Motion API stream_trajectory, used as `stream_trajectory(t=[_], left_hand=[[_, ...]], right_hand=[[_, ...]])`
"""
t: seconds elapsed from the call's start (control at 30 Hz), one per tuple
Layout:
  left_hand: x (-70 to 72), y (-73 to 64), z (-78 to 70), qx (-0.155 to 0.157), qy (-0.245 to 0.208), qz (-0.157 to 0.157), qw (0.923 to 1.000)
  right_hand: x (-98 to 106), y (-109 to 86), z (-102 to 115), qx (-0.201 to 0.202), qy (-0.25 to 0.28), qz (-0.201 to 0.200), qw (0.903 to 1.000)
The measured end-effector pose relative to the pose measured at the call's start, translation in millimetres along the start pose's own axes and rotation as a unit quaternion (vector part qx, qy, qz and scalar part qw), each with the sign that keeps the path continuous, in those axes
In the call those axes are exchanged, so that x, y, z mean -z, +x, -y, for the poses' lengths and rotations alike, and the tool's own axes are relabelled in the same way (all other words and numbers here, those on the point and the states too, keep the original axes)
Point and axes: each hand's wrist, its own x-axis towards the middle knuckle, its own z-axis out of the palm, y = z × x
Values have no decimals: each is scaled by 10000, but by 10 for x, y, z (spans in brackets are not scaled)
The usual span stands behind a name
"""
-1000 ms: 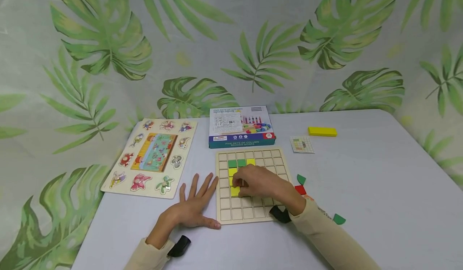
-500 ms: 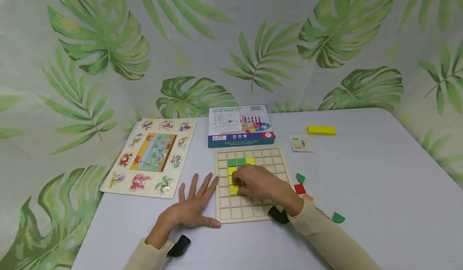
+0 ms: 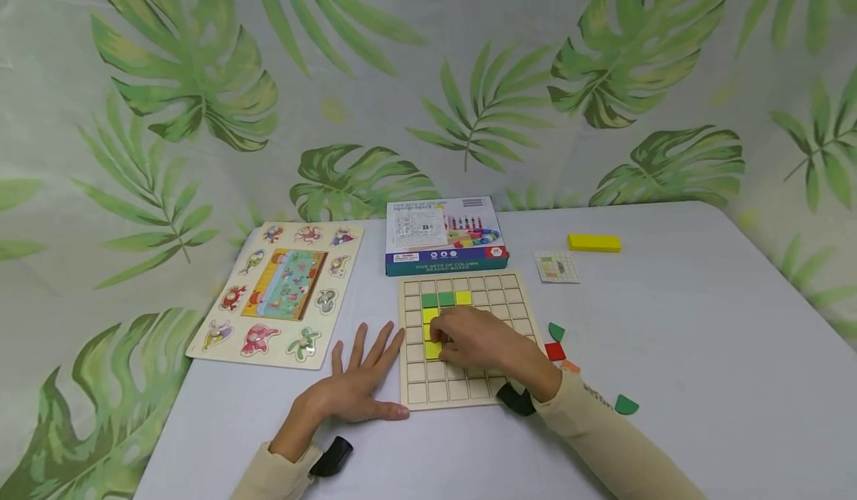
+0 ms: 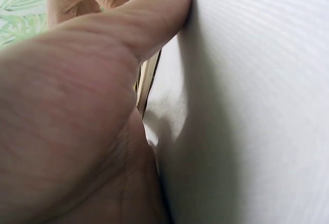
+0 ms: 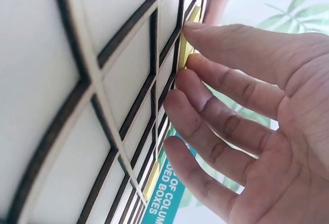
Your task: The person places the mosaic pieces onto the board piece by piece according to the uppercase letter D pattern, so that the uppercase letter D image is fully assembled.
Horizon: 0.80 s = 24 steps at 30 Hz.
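Note:
A wooden grid board (image 3: 416, 393) lies flat at the middle of the table, bearing two green square tiles (image 3: 438, 300) and several yellow ones. My right hand (image 3: 483, 340) is over the board, thumb and index fingertip at a yellow tile (image 5: 184, 49) in the left column of tiles. In the right wrist view that tile shows between thumb and index, while the other fingers bend loosely beside them. My left hand (image 3: 361, 387) rests on the table with fingers spread, fingertips and thumb at the board's left edge. The right hand hides part of the grid.
Right of the board lie green quarter-round pieces (image 3: 626, 405), a red square (image 3: 555, 351) and an orange piece (image 3: 570, 366). Behind are a pattern card (image 3: 557, 268), a yellow block (image 3: 594, 243) and a printed box (image 3: 446, 262). A sea-animal puzzle board (image 3: 274, 336) lies left.
Both hands stay almost in place. The view shifts slightly, and the right hand's fingers barely move at the yellow tiles.

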Motion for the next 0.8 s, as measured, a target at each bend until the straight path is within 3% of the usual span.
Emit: stream_trajectory(t=[0.3, 0.53, 0.8], left_hand=[[54, -7, -104, 116, 32, 36, 9999], [77, -34, -166, 247, 115, 46, 9996], [66, -22, -119, 264, 158, 94, 9995]], right_hand=[[56, -75, -72, -109, 161, 44, 9998], [127, -321, -235, -272, 311, -91, 9991], [148, -582, -478, -147, 284, -228, 9992]])
